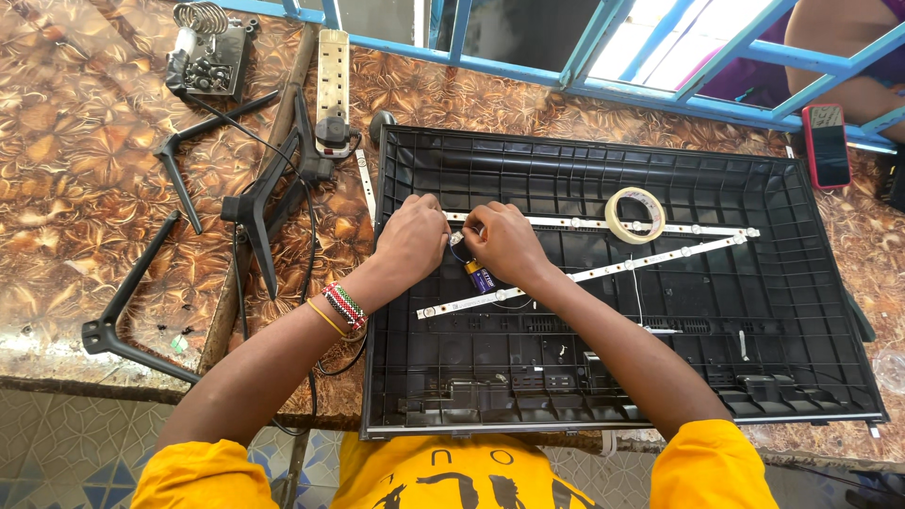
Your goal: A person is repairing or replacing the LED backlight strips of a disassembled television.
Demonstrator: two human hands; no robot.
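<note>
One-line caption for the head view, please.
Both hands, left and right, work at the end of a light strip inside a black panel shell, battery beneath.

You see matt black ribbed plastic on the TV back shell [754, 311] | glossy marbled brown laminate on the table [75, 188] | smooth white LED strips [603, 273] | shiny paper-like tape roll [635, 215] | glossy-wrapped small battery [481, 276]

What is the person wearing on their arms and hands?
Both hands are bare, with no gloves: left hand, right hand. The left wrist has a beaded bracelet in red, white, black and green, plus a thin yellow band. Short bright yellow sleeves cover the upper arms; the forearms are uncovered.
</note>
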